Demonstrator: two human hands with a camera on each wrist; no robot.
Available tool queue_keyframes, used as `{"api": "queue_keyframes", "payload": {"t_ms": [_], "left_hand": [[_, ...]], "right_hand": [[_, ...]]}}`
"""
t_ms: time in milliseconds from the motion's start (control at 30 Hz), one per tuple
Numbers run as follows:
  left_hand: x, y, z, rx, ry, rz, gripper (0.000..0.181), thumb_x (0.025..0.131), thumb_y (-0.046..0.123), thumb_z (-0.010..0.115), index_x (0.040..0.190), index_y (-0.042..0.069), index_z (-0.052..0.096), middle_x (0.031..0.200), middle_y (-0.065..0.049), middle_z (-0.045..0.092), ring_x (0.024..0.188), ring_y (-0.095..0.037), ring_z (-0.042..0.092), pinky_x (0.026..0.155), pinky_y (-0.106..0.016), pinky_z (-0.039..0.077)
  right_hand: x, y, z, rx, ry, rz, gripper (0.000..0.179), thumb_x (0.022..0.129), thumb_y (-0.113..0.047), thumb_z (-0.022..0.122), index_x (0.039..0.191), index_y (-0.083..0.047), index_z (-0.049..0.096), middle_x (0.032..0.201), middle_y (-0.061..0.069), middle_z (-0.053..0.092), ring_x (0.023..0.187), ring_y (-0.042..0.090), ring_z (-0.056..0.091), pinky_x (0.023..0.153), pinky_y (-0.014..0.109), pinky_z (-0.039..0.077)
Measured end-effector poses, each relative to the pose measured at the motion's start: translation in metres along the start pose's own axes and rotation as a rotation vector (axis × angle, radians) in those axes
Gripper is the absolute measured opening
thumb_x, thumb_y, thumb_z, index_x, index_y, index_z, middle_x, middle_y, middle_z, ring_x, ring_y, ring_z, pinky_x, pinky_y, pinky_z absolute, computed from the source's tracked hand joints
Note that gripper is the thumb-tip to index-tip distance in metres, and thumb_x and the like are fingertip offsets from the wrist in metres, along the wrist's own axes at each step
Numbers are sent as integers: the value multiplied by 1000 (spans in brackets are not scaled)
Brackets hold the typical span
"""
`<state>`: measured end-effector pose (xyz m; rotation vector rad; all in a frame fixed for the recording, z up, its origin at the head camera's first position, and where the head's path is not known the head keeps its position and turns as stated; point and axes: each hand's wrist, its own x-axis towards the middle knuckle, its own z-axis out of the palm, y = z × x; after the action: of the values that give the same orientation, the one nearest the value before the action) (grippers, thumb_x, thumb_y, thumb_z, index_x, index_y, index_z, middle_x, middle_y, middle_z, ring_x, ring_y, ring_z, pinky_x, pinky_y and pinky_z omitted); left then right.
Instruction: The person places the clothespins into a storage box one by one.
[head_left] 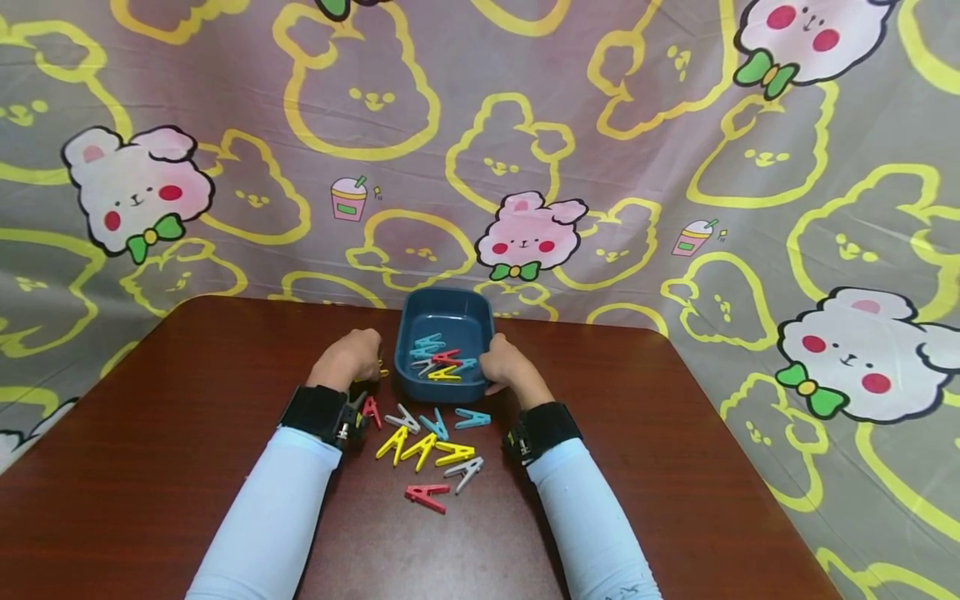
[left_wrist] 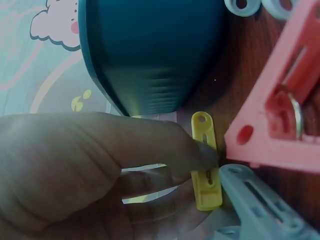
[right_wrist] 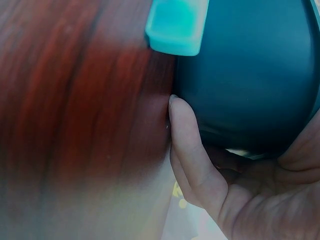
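Note:
My left hand [head_left: 349, 358] is just left of a dark blue plastic box [head_left: 442, 390]. It pinches a yellow clothespin [left_wrist: 207, 192], the thumb lying across the pin in the left wrist view. Beside that pin are a red clothespin [left_wrist: 280, 145] and a grey one [left_wrist: 265, 202]. My right hand [head_left: 507, 363] holds the box by its right side, close to the front corner. In the right wrist view its fingers [right_wrist: 192, 145] lie along the outer wall. Several blue, red, grey and yellow clothespins [head_left: 444, 374] lie inside the box, toward its front.
Several loose clothespins [head_left: 453, 452] in yellow, blue, grey and red are spread on the brown wooden table [head_left: 622, 467] between my forearms, in front of the box. A cartoon-patterned curtain [head_left: 420, 183] hangs behind the table's far edge and along its sides.

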<state>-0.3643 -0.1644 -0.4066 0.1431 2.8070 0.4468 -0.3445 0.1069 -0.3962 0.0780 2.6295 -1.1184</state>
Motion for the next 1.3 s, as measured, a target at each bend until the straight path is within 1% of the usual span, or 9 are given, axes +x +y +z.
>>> {"api": "queue_keyframes", "payload": {"t_ms": [33, 133, 200, 267, 333, 433, 633, 967, 1300], "left_hand": [[19, -11, 7, 6, -4, 7, 42, 91, 8, 78, 130, -2, 69, 110, -18, 73, 93, -32, 65, 76, -41, 58], [36, -21, 14, 11, 2, 17, 46, 89, 8, 79, 133, 0, 68, 113, -19, 73, 94, -33, 65, 77, -44, 60], [31, -18, 13, 2, 8, 22, 50, 89, 7, 79, 137, -1, 67, 117, -21, 73, 97, -34, 65, 80, -44, 61], [3, -2, 1, -13, 16, 15, 53, 91, 4, 76, 142, -3, 64, 125, -25, 72, 103, -36, 65, 88, -48, 62], [-13, 7, -5, -21, 27, 18, 53, 92, 2, 74, 143, -4, 63, 129, -26, 71, 105, -35, 66, 93, -49, 62], [-26, 11, -10, -44, 53, 42, 49, 94, 0, 73, 142, -5, 64, 131, -27, 71, 105, -34, 67, 97, -51, 62], [-29, 12, -12, -113, 187, 81, 44, 97, -1, 72, 139, -5, 64, 128, -27, 71, 104, -37, 68, 97, -53, 62], [-27, 9, -15, -211, 354, 66, 46, 99, 2, 70, 143, -3, 60, 135, -29, 68, 118, -44, 68, 107, -61, 58], [-27, 24, -22, -335, 489, 140, 48, 97, 6, 73, 144, 1, 61, 138, -28, 68, 120, -44, 66, 106, -58, 60]], "right_hand": [[0, 0, 0, 0, 0, -1, 65, 114, -13, 43, 170, 5, 14, 166, 30, 41, 97, 37, 74, 67, 39, 68], [0, 0, 0, 1, 2, 1, 65, 114, -13, 43, 170, 5, 14, 165, 30, 42, 98, 37, 74, 67, 39, 68], [0, 0, 1, 1, 3, 0, 65, 114, -13, 43, 169, 5, 14, 164, 30, 43, 99, 38, 74, 67, 39, 68], [0, 1, 0, 2, 4, 1, 65, 114, -13, 43, 169, 6, 15, 164, 30, 43, 99, 38, 75, 67, 39, 68], [-1, 1, 0, 1, 5, -1, 64, 114, -13, 43, 169, 6, 15, 164, 30, 43, 99, 37, 75, 66, 38, 68], [0, 2, 0, -3, 2, -4, 65, 114, -13, 43, 169, 6, 15, 164, 31, 42, 97, 37, 75, 66, 38, 68], [1, 3, 0, 0, -3, -4, 65, 114, -13, 44, 169, 6, 15, 164, 31, 42, 98, 37, 75, 66, 38, 68], [2, 1, 1, 2, 0, 0, 64, 114, -13, 44, 169, 6, 16, 162, 31, 44, 99, 38, 75, 66, 38, 68], [3, 1, 1, -1, 5, -1, 65, 114, -13, 44, 169, 6, 15, 161, 31, 45, 99, 38, 76, 67, 39, 68]]}}
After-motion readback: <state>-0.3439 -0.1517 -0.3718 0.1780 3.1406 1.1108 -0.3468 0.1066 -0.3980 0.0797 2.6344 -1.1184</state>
